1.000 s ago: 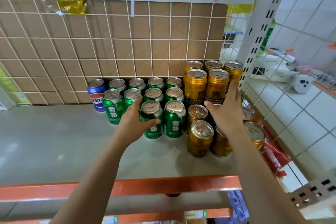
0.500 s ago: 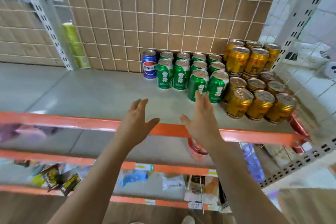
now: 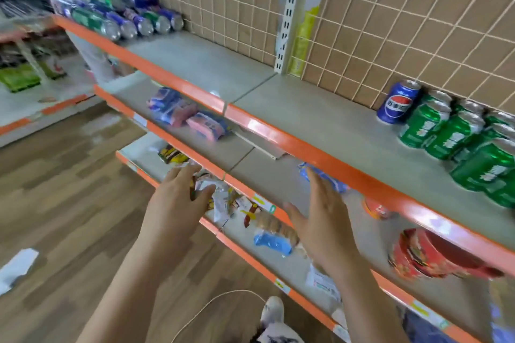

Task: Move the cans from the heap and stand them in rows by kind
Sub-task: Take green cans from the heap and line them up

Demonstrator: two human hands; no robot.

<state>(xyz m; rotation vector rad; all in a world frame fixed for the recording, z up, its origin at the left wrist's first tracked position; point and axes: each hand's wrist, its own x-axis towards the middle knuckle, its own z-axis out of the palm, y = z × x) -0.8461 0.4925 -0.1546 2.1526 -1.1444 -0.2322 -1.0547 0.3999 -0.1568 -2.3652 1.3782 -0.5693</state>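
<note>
Top shelf (image 3: 320, 120): flat grey panel, matt, with a glossy orange lip along its front edge.
Back wall (image 3: 390, 22): white wire grid over brown cardboard.
Heap of cans (image 3: 122, 17): blue and green cylinders with silver ends, lying on their sides. They are piled at the far left end of the top shelf, by its front edge, and are blurred.
Blue can (image 3: 398, 101): upright at the back edge, close to the grid, with a shiny metal top.
Green cans (image 3: 446, 131): upright in rows just right of the blue can, running out of the right of the view.
Left hand (image 3: 178, 203): holds nothing and hangs in front of the lower shelves. Its fingers (image 3: 181, 175) are straight and close together, thumb apart.
Right hand (image 3: 323, 220): holds nothing. Its fingers (image 3: 315, 184) are straight and together, thumb spread wide.
Lower shelves: crinkled snack packets (image 3: 178, 110) and round red bowls (image 3: 426, 256).
Floor (image 3: 55, 175): wood-pattern planks.
Change: half a second ago the view faced the standing rows. It has now swung left, so the gold cans are out of sight and the heap has come into view. Both hands have dropped from the top shelf's lip to the lower shelves, as empty as before.
</note>
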